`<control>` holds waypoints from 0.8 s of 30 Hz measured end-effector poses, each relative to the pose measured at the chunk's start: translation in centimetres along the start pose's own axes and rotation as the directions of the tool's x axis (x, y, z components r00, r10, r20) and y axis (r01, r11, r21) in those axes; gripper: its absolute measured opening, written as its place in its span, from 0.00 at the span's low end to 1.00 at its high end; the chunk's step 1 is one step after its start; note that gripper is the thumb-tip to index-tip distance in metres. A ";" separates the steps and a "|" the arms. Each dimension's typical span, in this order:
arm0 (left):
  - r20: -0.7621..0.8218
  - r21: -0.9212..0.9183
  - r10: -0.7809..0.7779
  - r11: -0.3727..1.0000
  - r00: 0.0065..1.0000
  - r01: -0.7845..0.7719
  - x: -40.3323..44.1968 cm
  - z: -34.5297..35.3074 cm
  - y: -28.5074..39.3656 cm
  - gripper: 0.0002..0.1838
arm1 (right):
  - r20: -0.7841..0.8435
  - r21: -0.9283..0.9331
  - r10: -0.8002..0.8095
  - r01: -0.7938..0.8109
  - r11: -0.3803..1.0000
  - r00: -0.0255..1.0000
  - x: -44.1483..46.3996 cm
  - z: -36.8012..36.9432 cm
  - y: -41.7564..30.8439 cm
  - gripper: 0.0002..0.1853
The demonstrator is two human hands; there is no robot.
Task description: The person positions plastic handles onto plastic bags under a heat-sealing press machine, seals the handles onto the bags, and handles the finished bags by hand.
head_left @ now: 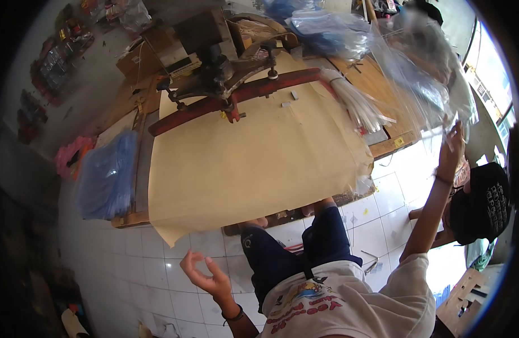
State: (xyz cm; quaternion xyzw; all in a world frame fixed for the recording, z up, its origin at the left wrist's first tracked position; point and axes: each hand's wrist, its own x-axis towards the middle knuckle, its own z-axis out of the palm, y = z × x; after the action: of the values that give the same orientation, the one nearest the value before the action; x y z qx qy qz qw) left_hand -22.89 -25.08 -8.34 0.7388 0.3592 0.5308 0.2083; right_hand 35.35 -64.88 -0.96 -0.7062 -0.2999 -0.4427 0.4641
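Note:
My right hand [453, 147] is stretched far out to the right. Its fingers close on the lower edge of a large clear plastic sheet [423, 84], which hangs off the table's right side. Low on the left, my left hand [206, 276] is held in the air with curled fingers apart and nothing in them. Brown paper [248, 163] covers the table in front of me. Across its far part lies a curved red press bar [254, 89] under a dark metal frame. Two small metal blocks [290, 100] rest on the paper.
A bundle of clear plastic strips [358, 104] lies at the table's right. Bluish plastic sheets [107, 174] are stacked on the left edge, more plastic bags [332, 34] at the back. A person in a black cap [482, 203] is low at the right, near my arm.

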 end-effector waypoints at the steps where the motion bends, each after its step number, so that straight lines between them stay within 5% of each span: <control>1: -0.004 -0.012 -0.009 1.000 1.000 0.009 -0.1 -0.1 0.0 0.24 | 0.061 -0.263 -0.041 0.055 0.963 0.997 1.0 0.6 0.7 0.25; 2: -0.012 -0.026 -0.008 1.000 1.000 0.007 -0.1 -0.2 0.1 0.24 | 0.122 -0.500 -0.081 0.132 0.856 0.989 1.9 1.2 1.3 0.23; 4: -0.023 -0.051 -0.004 0.999 1.000 0.003 0.1 -0.2 0.2 0.24 | -0.043 -0.146 0.217 -0.221 0.964 0.975 4.0 4.7 5.3 0.24; 7: -0.028 -0.071 0.012 0.997 1.000 -0.014 0.2 -0.3 0.0 0.23 | 0.037 0.088 0.380 -0.382 0.920 0.924 2.2 8.1 18.3 0.28; 10: -0.034 -0.023 0.046 0.999 0.998 -0.046 0.2 -0.6 -0.3 0.22 | 0.180 0.084 0.470 -0.490 0.868 0.864 0.4 8.4 16.9 0.28; 11: -0.027 -0.021 0.069 0.997 0.997 -0.070 0.2 -0.8 -0.4 0.21 | 0.245 -0.109 0.450 -0.437 0.893 0.859 0.1 7.5 14.4 0.28; 13: 0.006 -0.007 0.111 0.994 0.994 -0.111 0.4 -1.9 -0.8 0.20 | 0.330 0.417 0.762 -0.810 0.412 0.557 1.2 7.0 7.9 0.24; 15: -0.014 0.041 0.125 0.991 0.992 -0.124 1.2 -3.2 -0.7 0.16 | 0.577 0.165 0.439 -0.625 0.763 0.689 0.0 3.4 10.7 0.25; 16: -0.029 0.061 0.134 0.989 0.991 -0.132 1.9 -3.7 -0.6 0.15 | 0.633 -0.408 0.522 -0.326 0.853 0.572 1.8 1.8 12.4 0.26; 17: -0.054 0.086 0.206 0.976 0.977 -0.201 2.8 -4.7 -0.6 0.13 | 0.673 -0.721 0.593 0.213 0.660 0.442 3.9 0.4 12.6 0.27; 18: -0.075 0.112 0.275 0.958 0.959 -0.266 4.1 -6.2 -0.3 0.11 | 0.629 -0.771 0.580 0.321 0.549 0.519 5.4 -0.3 9.0 0.25; 20: -0.164 0.235 0.443 0.885 0.881 -0.402 6.5 -9.6 1.3 0.13 | 0.434 -0.662 0.193 0.166 0.731 0.880 9.2 -2.3 -1.8 0.23; 21: -0.215 0.289 0.550 0.825 0.807 -0.486 7.9 -11.3 2.9 0.17 | 0.289 -0.482 -0.049 0.190 0.855 0.956 11.1 -3.9 -9.0 0.22; 24: -0.342 0.303 0.853 0.497 0.394 -0.813 12.3 -15.3 9.6 0.22 | -0.017 -0.006 -0.544 0.544 0.839 0.839 12.8 -7.6 -26.3 0.21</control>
State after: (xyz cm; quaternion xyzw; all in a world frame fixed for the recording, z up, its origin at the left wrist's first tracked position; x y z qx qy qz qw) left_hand -31.96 -23.26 11.45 0.6818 0.0013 0.7018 -0.2064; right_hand 16.30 -61.48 22.21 -0.5881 -0.4837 -0.5627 0.3219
